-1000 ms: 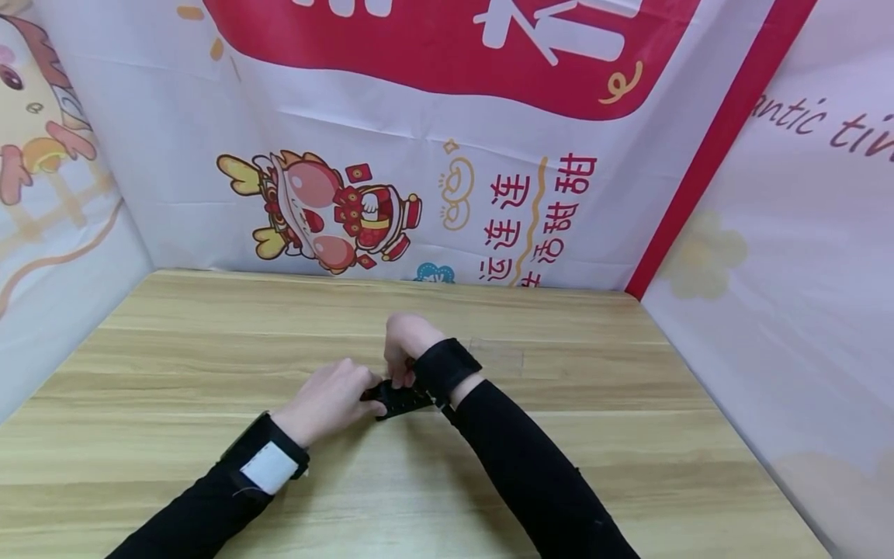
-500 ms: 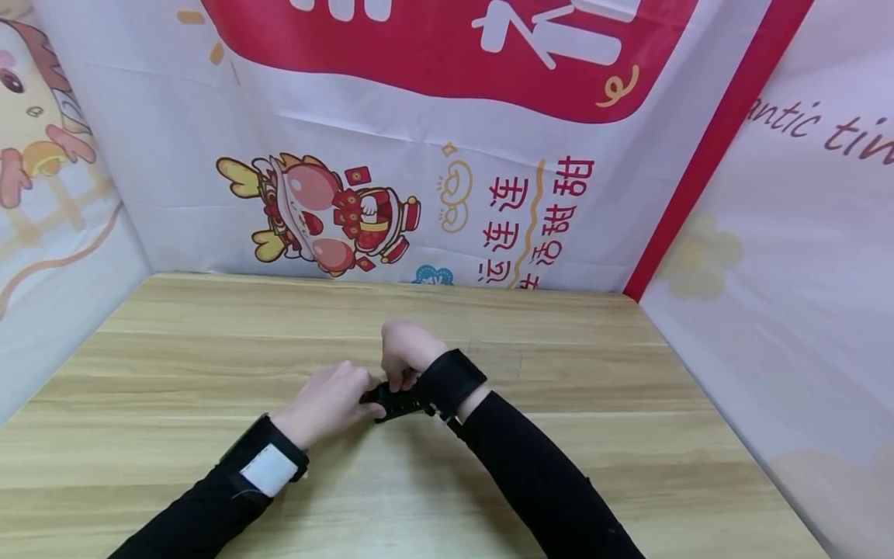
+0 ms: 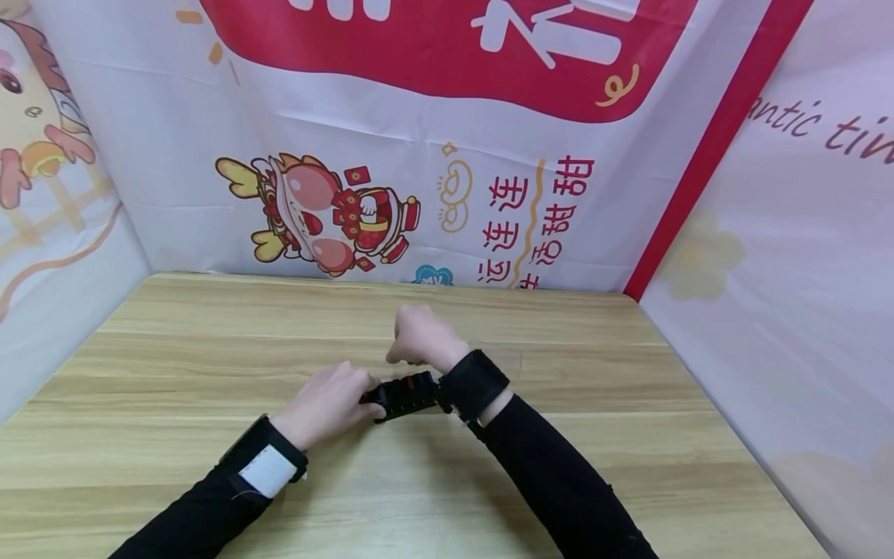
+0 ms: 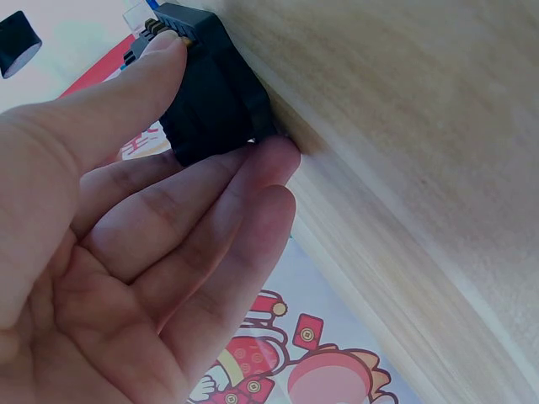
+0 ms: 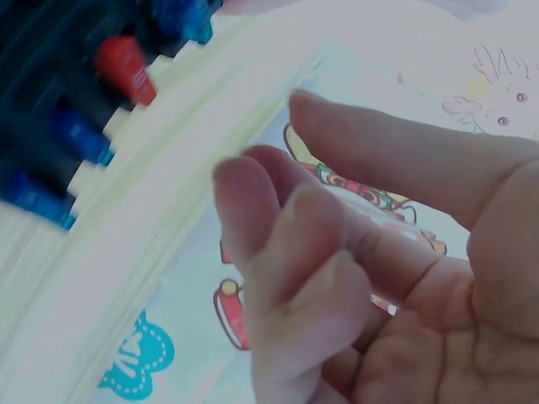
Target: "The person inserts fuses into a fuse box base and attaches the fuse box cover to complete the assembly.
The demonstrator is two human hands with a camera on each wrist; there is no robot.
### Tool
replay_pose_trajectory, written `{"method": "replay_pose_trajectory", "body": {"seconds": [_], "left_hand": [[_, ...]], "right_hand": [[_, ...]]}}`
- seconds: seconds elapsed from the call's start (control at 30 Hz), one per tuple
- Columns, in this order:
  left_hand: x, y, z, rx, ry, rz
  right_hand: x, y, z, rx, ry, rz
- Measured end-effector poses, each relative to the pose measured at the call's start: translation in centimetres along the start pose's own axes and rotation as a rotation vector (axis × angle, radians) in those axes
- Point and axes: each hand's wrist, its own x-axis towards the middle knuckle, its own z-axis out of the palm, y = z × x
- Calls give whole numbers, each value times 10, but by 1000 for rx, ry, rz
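A black slotted block [image 3: 410, 394] lies near the middle of the wooden table. My left hand [image 3: 331, 404] grips its left end; in the left wrist view the thumb presses one side of the block [image 4: 215, 97] and the fingertips support the other. Small blue pieces [image 5: 80, 135] and one red piece [image 5: 126, 67] sit along the block in the right wrist view. My right hand [image 3: 426, 338] hovers just beyond the block, fingers loosely bent, thumb apart from them, holding nothing.
A faint clear rectangle [image 3: 506, 359] lies on the wooden table [image 3: 594, 466], right of the right hand. A printed white and red cloth [image 3: 349, 109] stands along the table's back edge, and another cloth [image 3: 789, 256] borders the right side.
My right hand has lifted off the block and moved up and to the right, uncovering the block's top and red piece. The left hand keeps its grip in the same place.
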Motion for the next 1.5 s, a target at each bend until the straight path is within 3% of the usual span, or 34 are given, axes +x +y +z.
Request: {"method": "replay_pose_trajectory", "body": {"seconds": [0.17, 0.4, 0.77, 0.93, 1.2, 1.5], "left_hand": [[0, 0, 1, 16, -10, -10], [0, -1, 1, 17, -21, -23], [2, 0, 1, 14, -9, -8], [2, -1, 1, 9, -5, 7], [1, -2, 0, 0, 5, 21], [1, -2, 1, -6, 0, 16]], "right_hand": [[-3, 12, -3, -3, 37, -84], [-4, 13, 6, 57, -65, -155], [-4, 4, 17, 133, -98, -53], [1, -2, 16, 103, -129, 6], [20, -11, 14, 21, -265, 145], [27, -12, 14, 33, -310, 174]]}}
